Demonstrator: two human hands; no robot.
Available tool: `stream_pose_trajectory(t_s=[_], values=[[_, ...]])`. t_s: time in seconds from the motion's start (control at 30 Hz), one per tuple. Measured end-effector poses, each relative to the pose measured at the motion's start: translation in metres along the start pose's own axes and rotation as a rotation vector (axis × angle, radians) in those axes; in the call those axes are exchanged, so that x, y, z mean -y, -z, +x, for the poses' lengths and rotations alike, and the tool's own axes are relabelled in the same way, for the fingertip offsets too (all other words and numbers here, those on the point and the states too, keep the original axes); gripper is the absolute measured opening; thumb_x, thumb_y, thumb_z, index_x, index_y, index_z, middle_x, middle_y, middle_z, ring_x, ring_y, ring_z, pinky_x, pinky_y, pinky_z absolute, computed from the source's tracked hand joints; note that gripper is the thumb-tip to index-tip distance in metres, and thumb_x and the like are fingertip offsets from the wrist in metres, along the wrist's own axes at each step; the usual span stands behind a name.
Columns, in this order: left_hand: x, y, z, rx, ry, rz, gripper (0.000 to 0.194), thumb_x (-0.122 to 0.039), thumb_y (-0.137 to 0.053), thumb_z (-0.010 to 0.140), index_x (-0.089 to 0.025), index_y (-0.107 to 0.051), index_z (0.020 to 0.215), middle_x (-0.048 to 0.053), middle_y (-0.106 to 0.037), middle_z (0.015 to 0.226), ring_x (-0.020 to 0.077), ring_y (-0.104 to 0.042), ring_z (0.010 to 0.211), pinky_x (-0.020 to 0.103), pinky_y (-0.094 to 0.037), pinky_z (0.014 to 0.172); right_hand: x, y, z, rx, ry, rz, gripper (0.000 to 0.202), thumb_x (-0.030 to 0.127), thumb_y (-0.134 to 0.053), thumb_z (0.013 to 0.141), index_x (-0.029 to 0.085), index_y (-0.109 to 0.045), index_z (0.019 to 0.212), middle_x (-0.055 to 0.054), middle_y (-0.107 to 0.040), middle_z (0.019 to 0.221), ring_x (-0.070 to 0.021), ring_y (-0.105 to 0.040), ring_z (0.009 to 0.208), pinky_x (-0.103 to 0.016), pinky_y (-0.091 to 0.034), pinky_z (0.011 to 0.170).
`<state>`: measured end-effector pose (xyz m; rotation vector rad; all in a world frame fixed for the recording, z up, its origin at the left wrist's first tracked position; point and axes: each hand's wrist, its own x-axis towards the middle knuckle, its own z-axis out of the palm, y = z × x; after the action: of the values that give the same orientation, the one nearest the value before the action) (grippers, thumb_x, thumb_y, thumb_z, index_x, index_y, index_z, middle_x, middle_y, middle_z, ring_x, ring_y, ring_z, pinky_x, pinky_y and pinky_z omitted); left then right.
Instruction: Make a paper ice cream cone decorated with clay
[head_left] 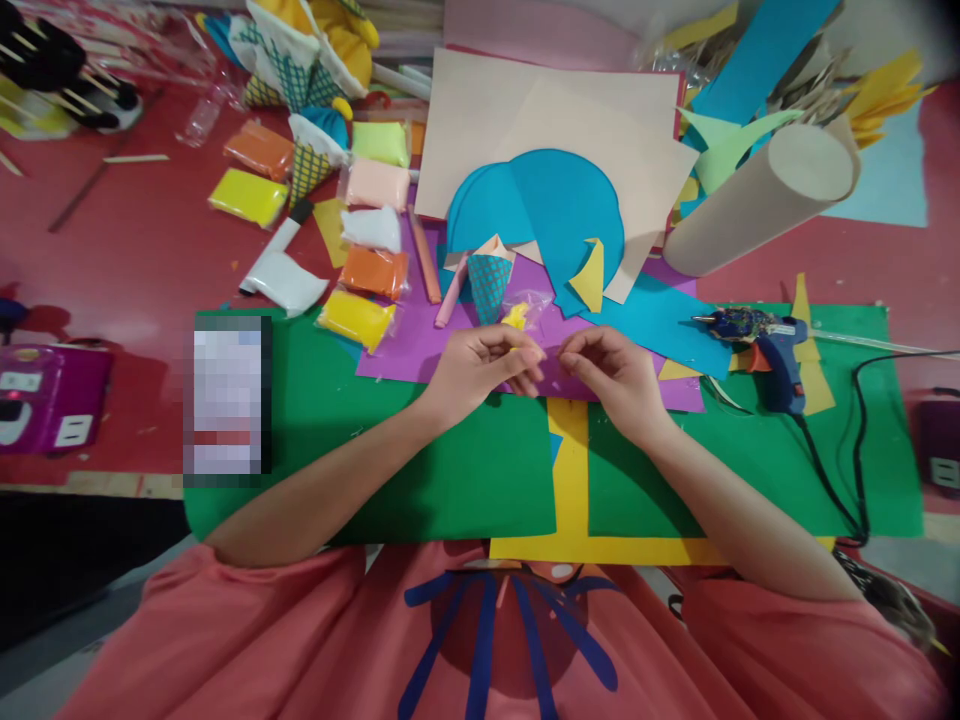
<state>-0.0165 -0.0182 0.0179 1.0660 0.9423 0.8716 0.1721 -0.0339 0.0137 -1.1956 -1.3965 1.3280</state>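
Observation:
My left hand (487, 372) hovers over the purple sheet (390, 345), its fingers curled towards the thumb; anything between them is hidden. Just to its right, my right hand (613, 378) is closed in a pinch, and what it may hold is too small to make out. A gap separates the two hands. Right behind my left hand lies a small lump of yellow clay (516, 316) on clear plastic wrap. A little paper cone (490, 285) with a teal checked pattern stands beyond it. Blue rounded paper pieces (574, 215) lie farther back, with a yellow paper scrap (590, 278) on them.
Several wrapped clay packets (373, 272) lie at the left, near a marker (277, 245) and a blurred-out phone (227, 400). A blue glue gun (784, 365) with a trailing black cord rests on the green sheet (465, 480) side at right. Behind it leans a rolled beige paper tube (750, 210).

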Motion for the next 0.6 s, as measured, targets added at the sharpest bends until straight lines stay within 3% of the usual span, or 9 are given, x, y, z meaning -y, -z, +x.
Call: stream_pose_trajectory(t_s=[0.13,0.23,0.33,0.43,0.6], values=[[0.0028,-0.0005,0.0045,0.033,0.002,0.000,0.040,-0.054,-0.071,0.078,-0.017,-0.068,0.093,0.003,-0.074,0.080,0.0137,-0.073,0.069,0.024,-0.059,0.064,0.0026,0.0030,0.0051,0.049,-0.145,0.270,0.033,0.049,-0.073,0.081,0.019,-0.059,0.079,0.001,-0.063,0.070,-0.0094,-0.060,0.059,-0.024,-0.050,0.061],[0.0039,0.0017,0.0051,0.075,0.024,-0.025,0.042,-0.057,-0.064,0.084,-0.018,-0.066,0.097,0.000,-0.070,0.073,0.0101,-0.068,0.057,0.021,-0.055,0.055,0.0048,0.0027,0.0073,0.066,-0.187,0.355,0.039,0.053,-0.074,0.078,0.020,-0.054,0.076,0.004,-0.059,0.068,-0.0072,-0.055,0.054,-0.022,-0.045,0.054],[0.0039,0.0033,0.0034,0.131,0.059,-0.058,0.045,-0.062,-0.065,0.081,-0.017,-0.066,0.083,-0.004,-0.057,0.054,0.0059,-0.051,0.040,0.018,-0.041,0.039,0.0074,0.0010,0.0078,0.088,-0.191,0.423,0.044,0.055,-0.073,0.079,0.020,-0.047,0.071,0.007,-0.051,0.061,-0.0060,-0.051,0.050,-0.021,-0.040,0.050],[0.0041,0.0026,0.0031,0.129,0.051,-0.078,0.048,-0.063,-0.066,0.079,-0.017,-0.062,0.068,-0.006,-0.043,0.045,0.0039,-0.040,0.037,0.016,-0.031,0.035,0.0097,0.0003,0.0071,0.096,-0.189,0.478,0.048,0.056,-0.073,0.079,0.021,-0.043,0.066,0.008,-0.044,0.056,-0.0048,-0.044,0.043,-0.020,-0.035,0.045],[0.0028,-0.0009,0.0072,0.107,0.047,-0.168,0.044,-0.054,-0.082,0.067,-0.020,-0.059,0.083,-0.009,-0.049,0.058,0.0031,-0.048,0.042,0.016,-0.039,0.042,0.0083,0.0030,0.0052,0.078,-0.197,0.358,0.059,0.067,-0.058,0.084,0.023,-0.032,0.055,0.008,-0.036,0.042,-0.0061,-0.034,0.033,-0.022,-0.029,0.037]])
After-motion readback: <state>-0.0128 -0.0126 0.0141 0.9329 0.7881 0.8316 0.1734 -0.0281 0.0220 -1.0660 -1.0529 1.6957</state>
